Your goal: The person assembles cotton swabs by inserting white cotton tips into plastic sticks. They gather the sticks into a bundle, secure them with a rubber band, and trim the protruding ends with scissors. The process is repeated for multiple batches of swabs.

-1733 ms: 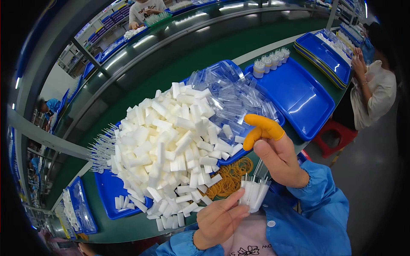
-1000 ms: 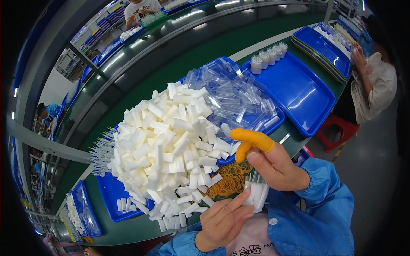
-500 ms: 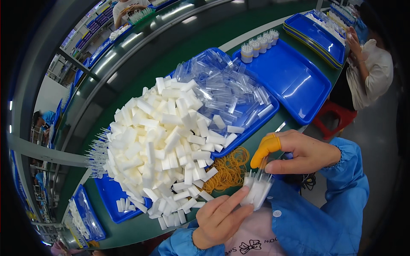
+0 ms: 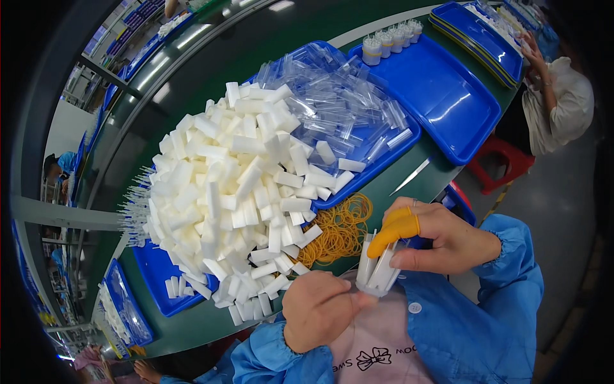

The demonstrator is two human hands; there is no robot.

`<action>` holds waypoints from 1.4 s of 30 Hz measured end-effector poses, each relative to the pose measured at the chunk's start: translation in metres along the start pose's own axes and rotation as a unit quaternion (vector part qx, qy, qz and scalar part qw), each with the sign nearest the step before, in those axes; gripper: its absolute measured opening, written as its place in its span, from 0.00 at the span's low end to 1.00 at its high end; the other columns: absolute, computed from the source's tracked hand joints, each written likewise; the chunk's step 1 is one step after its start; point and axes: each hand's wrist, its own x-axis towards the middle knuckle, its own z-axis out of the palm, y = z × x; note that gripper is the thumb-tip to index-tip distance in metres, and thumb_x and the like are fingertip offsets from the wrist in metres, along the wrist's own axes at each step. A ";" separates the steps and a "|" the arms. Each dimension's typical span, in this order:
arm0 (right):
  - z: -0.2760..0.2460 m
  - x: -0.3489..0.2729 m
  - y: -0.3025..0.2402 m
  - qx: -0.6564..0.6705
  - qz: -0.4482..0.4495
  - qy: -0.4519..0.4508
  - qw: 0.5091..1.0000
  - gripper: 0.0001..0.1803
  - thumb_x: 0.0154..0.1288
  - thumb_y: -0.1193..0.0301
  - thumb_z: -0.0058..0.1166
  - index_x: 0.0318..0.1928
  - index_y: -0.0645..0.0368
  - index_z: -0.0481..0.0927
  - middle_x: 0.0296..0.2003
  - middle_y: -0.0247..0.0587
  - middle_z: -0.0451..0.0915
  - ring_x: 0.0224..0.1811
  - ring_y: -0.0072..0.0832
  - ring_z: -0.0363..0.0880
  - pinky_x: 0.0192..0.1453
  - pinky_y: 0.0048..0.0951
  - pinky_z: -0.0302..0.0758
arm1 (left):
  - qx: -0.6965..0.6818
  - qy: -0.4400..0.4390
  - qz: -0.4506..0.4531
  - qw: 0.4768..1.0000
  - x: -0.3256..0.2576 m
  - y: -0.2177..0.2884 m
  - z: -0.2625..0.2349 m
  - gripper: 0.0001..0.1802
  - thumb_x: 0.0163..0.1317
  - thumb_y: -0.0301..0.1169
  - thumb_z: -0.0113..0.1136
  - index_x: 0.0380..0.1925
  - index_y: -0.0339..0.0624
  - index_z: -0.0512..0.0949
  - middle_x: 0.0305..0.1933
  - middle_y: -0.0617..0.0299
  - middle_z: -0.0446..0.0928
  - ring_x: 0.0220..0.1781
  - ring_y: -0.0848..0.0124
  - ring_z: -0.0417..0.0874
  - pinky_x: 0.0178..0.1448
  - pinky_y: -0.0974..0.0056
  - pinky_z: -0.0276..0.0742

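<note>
A small bundle of clear plastic tubes with white inserts point(image 4: 382, 272) stands nearly upright before my chest. My right hand point(image 4: 435, 237), with yellow finger cots on its fingers, grips the bundle's upper part between fingers and thumb. My left hand point(image 4: 323, 307) is curled at the lower end, a fingertip pressed to the base; its other fingers are mostly hidden. Just beyond lies a heap of yellow rubber bands point(image 4: 339, 230). To the left rises a big pile of white foam-like pieces point(image 4: 217, 173). Loose clear tubes point(image 4: 332, 115) fill the blue tray point(image 4: 377, 168) behind.
Several finished-looking banded bundles point(image 4: 385, 43) stand at the far end of another blue tray point(image 4: 448, 109). Metal tweezers point(image 4: 410, 177) lie on the green table point(image 4: 400, 187). Thin clear spiky parts point(image 4: 135, 208) stick out left of the pile. A co-worker point(image 4: 556, 102) sits at right beside stacked trays point(image 4: 480, 38).
My left hand has turned and curled, its previously extended fingers drawn back to the bundle's base. My right hand has shifted slightly left and down, its yellow-covered fingers now across the tube tops.
</note>
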 end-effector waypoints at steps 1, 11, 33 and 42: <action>0.000 0.000 0.001 -0.003 0.000 0.002 1.000 0.13 0.59 0.71 0.60 0.45 0.60 0.80 0.38 0.39 0.76 0.42 0.32 0.71 0.46 0.31 0.69 | -0.013 0.007 -0.025 1.000 -0.001 0.000 0.001 0.37 0.30 0.30 0.81 0.45 0.46 0.72 0.47 0.57 0.75 0.40 0.64 0.78 0.39 0.61 0.76; -0.002 0.006 -0.007 -0.148 -0.014 0.003 0.989 0.29 0.53 0.66 0.64 0.56 0.60 0.73 0.47 0.45 0.75 0.48 0.40 0.71 0.53 0.36 0.68 | -0.713 -0.174 -0.456 0.504 0.014 -0.019 0.012 0.35 0.68 0.40 0.49 0.69 0.39 0.48 0.62 0.51 0.65 0.63 0.62 0.69 0.64 0.60 0.69; 0.045 0.009 -0.008 -0.235 -0.117 0.038 0.964 0.34 0.45 0.62 0.71 0.53 0.62 0.74 0.51 0.47 0.75 0.56 0.43 0.74 0.66 0.53 0.61 | -0.794 -0.045 -0.437 0.419 -0.008 -0.023 0.024 0.30 0.63 0.41 0.58 0.60 0.39 0.62 0.55 0.54 0.72 0.58 0.62 0.73 0.61 0.59 0.70; 0.050 0.017 -0.006 -0.305 -0.103 0.024 0.946 0.32 0.45 0.56 0.69 0.51 0.57 0.76 0.51 0.41 0.77 0.59 0.36 0.73 0.70 0.59 0.49 | -0.810 -0.015 -0.436 0.391 -0.016 -0.026 0.032 0.28 0.63 0.41 0.58 0.58 0.40 0.64 0.50 0.52 0.73 0.54 0.60 0.75 0.61 0.56 0.71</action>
